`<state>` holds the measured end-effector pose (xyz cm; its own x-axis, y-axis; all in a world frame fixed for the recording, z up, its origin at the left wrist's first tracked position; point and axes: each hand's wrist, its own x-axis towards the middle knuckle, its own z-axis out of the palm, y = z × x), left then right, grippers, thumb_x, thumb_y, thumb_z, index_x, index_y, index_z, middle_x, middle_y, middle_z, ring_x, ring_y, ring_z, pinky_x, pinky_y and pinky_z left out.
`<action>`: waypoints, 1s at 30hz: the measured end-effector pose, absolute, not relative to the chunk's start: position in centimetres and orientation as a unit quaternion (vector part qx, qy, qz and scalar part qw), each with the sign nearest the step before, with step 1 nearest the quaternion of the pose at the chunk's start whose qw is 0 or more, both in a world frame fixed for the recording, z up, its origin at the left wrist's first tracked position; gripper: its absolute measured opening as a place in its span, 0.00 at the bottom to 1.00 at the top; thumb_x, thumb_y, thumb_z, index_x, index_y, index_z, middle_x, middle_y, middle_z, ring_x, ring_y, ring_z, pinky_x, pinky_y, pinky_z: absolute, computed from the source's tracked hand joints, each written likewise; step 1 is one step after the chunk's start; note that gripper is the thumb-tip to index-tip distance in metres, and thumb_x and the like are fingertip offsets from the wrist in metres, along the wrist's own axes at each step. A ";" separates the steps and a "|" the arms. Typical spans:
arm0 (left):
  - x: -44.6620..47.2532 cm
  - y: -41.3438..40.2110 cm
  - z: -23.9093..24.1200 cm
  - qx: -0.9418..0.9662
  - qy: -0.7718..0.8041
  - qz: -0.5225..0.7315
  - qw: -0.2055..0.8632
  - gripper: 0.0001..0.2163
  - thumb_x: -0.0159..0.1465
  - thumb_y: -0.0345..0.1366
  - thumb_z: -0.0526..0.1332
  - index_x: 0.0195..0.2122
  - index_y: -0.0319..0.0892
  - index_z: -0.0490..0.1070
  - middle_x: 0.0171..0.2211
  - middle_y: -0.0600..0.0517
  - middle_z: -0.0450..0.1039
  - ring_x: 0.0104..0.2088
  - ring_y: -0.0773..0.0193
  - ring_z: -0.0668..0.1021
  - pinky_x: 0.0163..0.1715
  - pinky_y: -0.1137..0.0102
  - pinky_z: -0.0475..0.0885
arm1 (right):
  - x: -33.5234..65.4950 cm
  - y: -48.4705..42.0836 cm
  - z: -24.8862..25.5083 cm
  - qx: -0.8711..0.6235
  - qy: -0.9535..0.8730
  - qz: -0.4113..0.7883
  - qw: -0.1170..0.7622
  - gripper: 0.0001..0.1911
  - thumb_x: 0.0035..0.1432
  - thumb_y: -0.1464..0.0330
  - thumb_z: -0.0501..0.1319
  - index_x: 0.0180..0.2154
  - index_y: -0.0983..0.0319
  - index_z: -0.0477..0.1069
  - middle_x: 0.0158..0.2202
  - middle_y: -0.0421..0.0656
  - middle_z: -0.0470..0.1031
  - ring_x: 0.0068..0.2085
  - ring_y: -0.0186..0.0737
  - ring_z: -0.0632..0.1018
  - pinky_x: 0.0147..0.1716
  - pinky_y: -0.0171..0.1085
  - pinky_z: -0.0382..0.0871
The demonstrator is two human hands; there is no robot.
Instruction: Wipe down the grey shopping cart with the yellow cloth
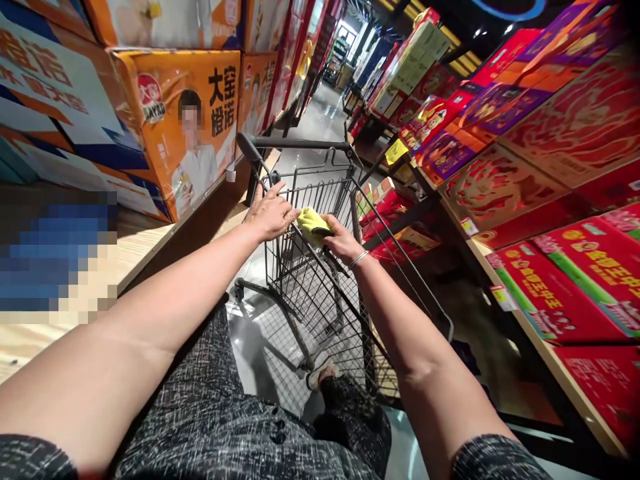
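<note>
**Soft bright-yellow cloth with a black edge [313, 222] gripped at the rail of a dark metal wire shopping cart [305, 143]**

Head view: the right hand [343, 240] grasps the cloth, fingers bent around its end, with a thin silver-coloured bracelet [358, 258] at the wrist. The left hand [271, 212] is unclenched, fingers spread over the cart's side rail, its inner edge right by the cloth; whether it also pinches the fabric, I cannot tell. The cloth lies between the two hands, over the rail.

Left of the left hand stands an orange printed cardboard carton [160, 143] on a pale wooden shelf [150, 250]. Well to the right of the right hand sit red cardboard boxes with green bands [530, 280].

What could go wrong: sideways pressure from the left hand might roll the cart, since little seems to brace it. The loose cloth could snag on the wire joints or slip through the mesh if the right hand's hold slackened.
</note>
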<state>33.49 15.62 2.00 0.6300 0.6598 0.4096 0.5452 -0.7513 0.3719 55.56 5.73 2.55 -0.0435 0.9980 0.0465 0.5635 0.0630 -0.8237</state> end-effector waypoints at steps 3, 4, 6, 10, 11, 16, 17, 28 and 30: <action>33.5 16.9 1.8 0.891 0.339 0.281 0.111 0.18 0.72 0.45 0.53 0.35 0.42 0.78 0.49 0.41 0.79 0.74 0.48 0.54 0.71 0.40 0.43 | 56.7 8.8 1.4 -0.612 -0.692 0.169 0.344 0.26 0.51 0.71 0.63 0.53 0.58 0.71 0.58 0.48 0.63 0.62 0.48 0.65 0.65 0.49 0.59; 33.5 17.3 1.6 0.889 0.341 0.286 0.111 0.16 0.70 0.44 0.55 0.34 0.42 0.78 0.48 0.42 0.79 0.74 0.49 0.54 0.72 0.42 0.45 | 57.0 9.9 0.8 -0.611 -0.703 0.132 0.339 0.26 0.51 0.72 0.62 0.54 0.58 0.72 0.59 0.48 0.62 0.63 0.49 0.63 0.66 0.49 0.57; 33.6 18.0 1.3 0.883 0.349 0.294 0.107 0.11 0.67 0.41 0.57 0.33 0.43 0.76 0.48 0.43 0.79 0.73 0.51 0.56 0.72 0.45 0.48 | 57.2 11.8 -0.8 -0.623 -0.706 0.090 0.326 0.28 0.52 0.73 0.60 0.56 0.57 0.72 0.61 0.48 0.62 0.64 0.50 0.62 0.67 0.52 0.54; 33.5 19.5 0.5 0.879 0.353 0.302 0.108 0.09 0.64 0.35 0.55 0.38 0.43 0.76 0.52 0.44 0.77 0.73 0.51 0.56 0.72 0.45 0.50 | 57.3 12.9 -6.0 -0.684 -0.674 0.067 0.272 0.27 0.54 0.76 0.57 0.54 0.54 0.75 0.61 0.45 0.67 0.61 0.51 0.63 0.63 0.55 0.54; 33.5 19.9 0.3 0.879 0.350 0.305 0.111 0.11 0.63 0.34 0.54 0.40 0.43 0.76 0.54 0.44 0.76 0.73 0.50 0.55 0.72 0.45 0.50 | 57.3 12.4 -7.5 -0.692 -0.674 0.070 0.249 0.26 0.55 0.76 0.57 0.53 0.53 0.76 0.62 0.43 0.67 0.61 0.51 0.62 0.61 0.54 0.55; 33.2 21.3 -0.5 0.874 0.336 0.322 0.140 0.15 0.63 0.34 0.52 0.45 0.44 0.75 0.57 0.46 0.73 0.74 0.50 0.52 0.72 0.45 0.47 | 57.7 6.8 -14.6 -0.685 -0.703 0.133 0.136 0.14 0.61 0.72 0.59 0.42 0.51 0.80 0.57 0.41 0.74 0.55 0.49 0.64 0.52 0.48 0.60; 33.2 21.5 -0.6 0.874 0.332 0.324 0.144 0.15 0.63 0.34 0.52 0.46 0.44 0.76 0.58 0.46 0.73 0.74 0.50 0.52 0.72 0.45 0.47 | 57.9 5.8 -15.3 -0.682 -0.706 0.139 0.128 0.14 0.59 0.73 0.60 0.39 0.51 0.80 0.54 0.41 0.76 0.53 0.48 0.66 0.50 0.47 0.61; 33.3 22.4 -1.6 0.872 0.306 0.356 0.140 0.19 0.65 0.37 0.51 0.54 0.45 0.72 0.61 0.46 0.71 0.75 0.49 0.50 0.70 0.42 0.48 | 63.1 17.3 -1.7 -0.651 -0.690 -0.130 0.289 0.24 0.53 0.76 0.60 0.52 0.55 0.75 0.58 0.48 0.69 0.58 0.51 0.67 0.58 0.53 0.62; 33.3 22.3 -1.6 0.871 0.303 0.359 0.144 0.18 0.68 0.40 0.50 0.55 0.46 0.72 0.62 0.47 0.71 0.75 0.49 0.50 0.70 0.44 0.47 | 64.3 19.6 0.5 -0.664 -0.651 -0.182 0.321 0.21 0.57 0.72 0.59 0.53 0.56 0.74 0.58 0.48 0.66 0.59 0.52 0.66 0.60 0.55 0.61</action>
<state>33.26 22.33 -1.61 0.5581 0.6316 0.5382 0.4253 -0.7746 0.4681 64.34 19.60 0.50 0.0871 0.7472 0.6588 0.9806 0.0523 -0.1889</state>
